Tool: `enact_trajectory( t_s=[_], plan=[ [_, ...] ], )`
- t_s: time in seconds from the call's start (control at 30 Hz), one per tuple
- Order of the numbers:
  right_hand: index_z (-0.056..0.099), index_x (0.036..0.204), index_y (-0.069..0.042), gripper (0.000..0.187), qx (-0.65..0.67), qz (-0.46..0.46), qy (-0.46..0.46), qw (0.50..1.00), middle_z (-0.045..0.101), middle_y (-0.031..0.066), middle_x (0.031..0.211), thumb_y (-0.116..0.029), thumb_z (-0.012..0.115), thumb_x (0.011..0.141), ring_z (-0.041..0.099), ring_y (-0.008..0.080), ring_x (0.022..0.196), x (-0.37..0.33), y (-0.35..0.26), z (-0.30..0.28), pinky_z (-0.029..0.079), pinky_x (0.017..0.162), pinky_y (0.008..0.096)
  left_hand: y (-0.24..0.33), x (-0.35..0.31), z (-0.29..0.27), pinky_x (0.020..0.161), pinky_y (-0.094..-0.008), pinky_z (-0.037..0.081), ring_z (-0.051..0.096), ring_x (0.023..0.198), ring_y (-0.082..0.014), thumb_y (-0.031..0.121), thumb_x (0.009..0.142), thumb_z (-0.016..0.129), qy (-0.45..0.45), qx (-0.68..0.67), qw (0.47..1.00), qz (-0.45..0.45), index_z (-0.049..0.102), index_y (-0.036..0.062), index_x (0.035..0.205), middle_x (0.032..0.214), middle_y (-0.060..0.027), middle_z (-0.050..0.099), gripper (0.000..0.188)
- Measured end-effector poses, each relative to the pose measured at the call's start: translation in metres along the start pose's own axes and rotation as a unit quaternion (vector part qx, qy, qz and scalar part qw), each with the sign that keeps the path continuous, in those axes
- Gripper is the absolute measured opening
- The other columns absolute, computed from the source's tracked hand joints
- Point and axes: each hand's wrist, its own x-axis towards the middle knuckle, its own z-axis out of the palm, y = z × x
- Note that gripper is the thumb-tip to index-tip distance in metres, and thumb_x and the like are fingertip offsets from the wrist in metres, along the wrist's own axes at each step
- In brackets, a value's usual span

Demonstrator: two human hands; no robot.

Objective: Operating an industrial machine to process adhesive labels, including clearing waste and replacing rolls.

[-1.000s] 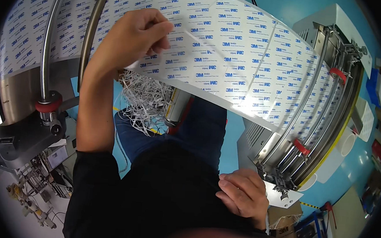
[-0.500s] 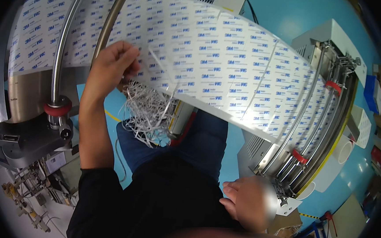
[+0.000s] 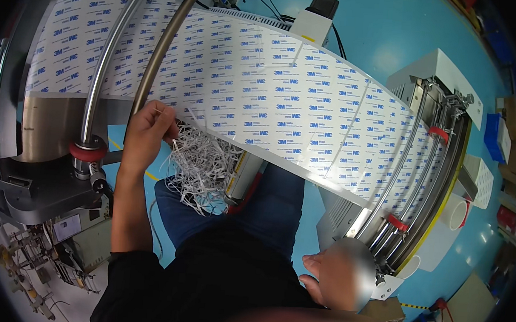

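A wide white film web (image 3: 262, 95) with repeated blue print stretches across the machine in front of me. At its near edge, beside a dark metal bar, my left hand (image 3: 150, 132) is closed in a pinch. Whatever lies between its fingertips is too small to make out. Just right of that hand and below the web is a tangle of thin white strips (image 3: 204, 166). My right hand (image 3: 330, 280) is low on the right by the machine's end, partly blurred. Its thumb and forefinger are apart, with nothing seen between them.
Steel guide rollers with red collars (image 3: 397, 223) bear the web at the right. On the left rise a chrome bar (image 3: 107, 55) and a black bracket (image 3: 40, 190). A metal roller (image 3: 245, 178) lies under the web near my legs. Blue bins (image 3: 496, 137) stand far right.
My left hand has come down from over the web to its near edge, close to the strips. The view has shifted slightly; my right hand stays low by the machine's end.
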Motion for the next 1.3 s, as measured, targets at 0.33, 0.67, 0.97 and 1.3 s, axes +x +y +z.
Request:
enact_trajectory(
  t_s=[0.33,0.67,0.97,1.3],
  plan=[
    [0.06,0.097,-0.003,0.033,-0.008,0.01,0.007,1.0,0.063,0.0091,0.085,-0.01,0.074,0.067,0.059,0.0248,0.071,-0.002,-0.002,0.003,0.048,0.062,0.033,-0.042,-0.029,-0.02,0.054,-0.0234,0.039,0.048,0.056,-0.0098,0.019,0.094,0.049,0.02,-0.091,0.995,0.038,0.05,0.0045,0.084,0.063,-0.0038,0.053,0.017],
    [0.058,0.1,-0.004,0.032,-0.044,0.005,0.013,0.999,0.062,0.0088,0.08,-0.014,0.071,0.073,0.058,0.0249,0.065,-0.001,-0.001,0.007,0.046,0.058,0.0345,-0.055,-0.046,-0.023,0.052,-0.0242,0.029,0.034,0.059,-0.0097,0.023,0.094,0.049,0.056,-0.343,0.933,0.095,0.047,0.008,0.088,0.068,0.0013,0.036,0.017],
    [0.06,0.092,-0.002,0.028,-0.048,0.001,0.034,0.998,0.062,0.008,0.079,-0.012,0.073,0.069,0.058,0.0245,0.062,0.004,0.003,0.013,0.045,0.054,0.0328,-0.055,-0.061,-0.014,0.059,-0.0254,0.031,0.032,0.062,-0.0109,0.024,0.098,0.04,0.034,-0.565,0.823,0.052,0.047,0.005,0.092,0.078,-0.0014,0.038,0.021],
    [0.061,0.093,-0.002,0.027,-0.036,0.031,0.03,0.998,0.063,0.0093,0.08,-0.012,0.073,0.07,0.06,0.0255,0.066,0.005,0.002,0.002,0.046,0.056,0.0322,-0.074,-0.095,-0.005,0.069,-0.0308,0.039,0.047,0.072,-0.0154,0.03,0.099,0.033,0.173,0.001,0.966,0.192,0.043,0.0009,0.107,0.082,-0.009,0.05,0.032]
  ],
)
